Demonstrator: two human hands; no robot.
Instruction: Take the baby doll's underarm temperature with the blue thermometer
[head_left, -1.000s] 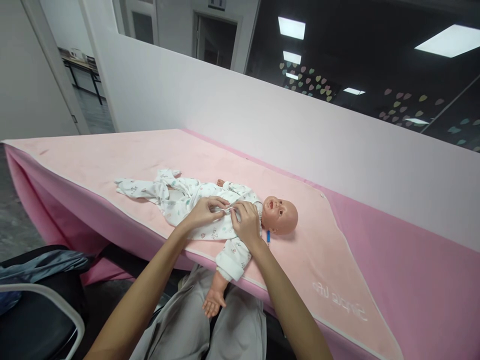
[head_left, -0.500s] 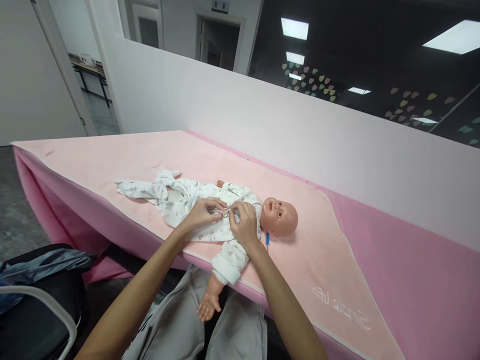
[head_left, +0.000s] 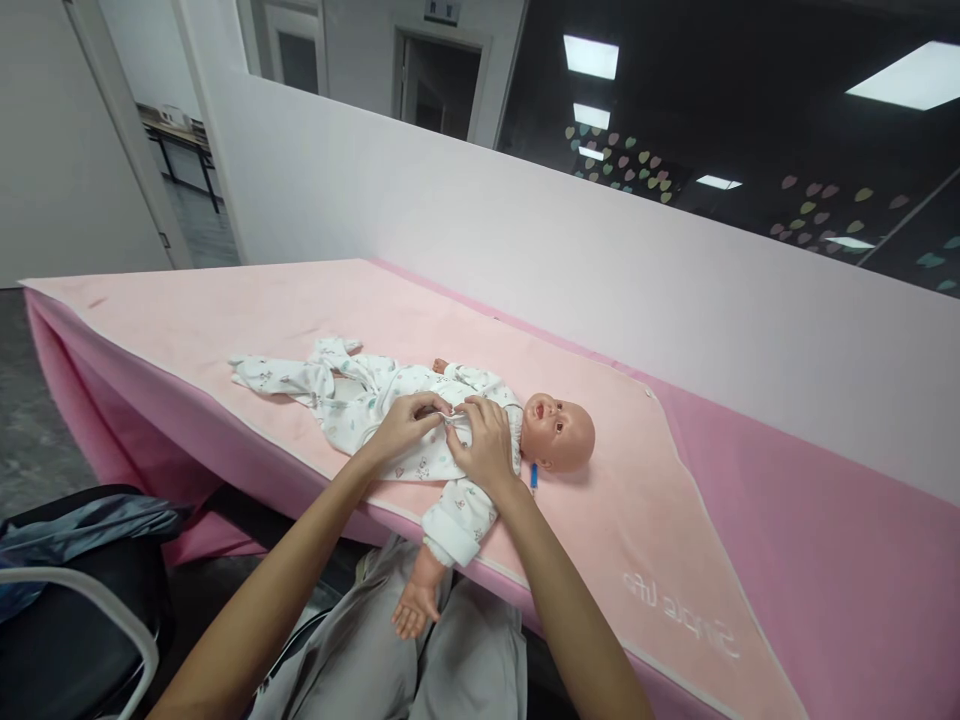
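Observation:
A baby doll (head_left: 561, 432) lies on its back on the pink-covered table, its head to the right. It wears a white patterned romper (head_left: 420, 462). Over the doll's chest, my left hand (head_left: 409, 422) pinches the romper's front edge. Close beside it, my right hand (head_left: 484, 440) has thumb and fingers closed on the same edge. My fingers hide whatever fastening may be there. One doll arm (head_left: 420, 597) hangs over the table's near edge, its sleeve cuff folded. The romper's legs (head_left: 274, 376) stretch to the left.
The table's light pink cover (head_left: 660, 520) has mirrored-looking lettering at the right. A small blue strip (head_left: 534, 476) lies by the doll's neck. A black chair (head_left: 82, 620) with cloth on it stands at the lower left. A white wall (head_left: 465, 230) runs behind.
My right hand has shifted slightly left, and its fingers have come closer to my left hand on the romper's front. The doll lies as before.

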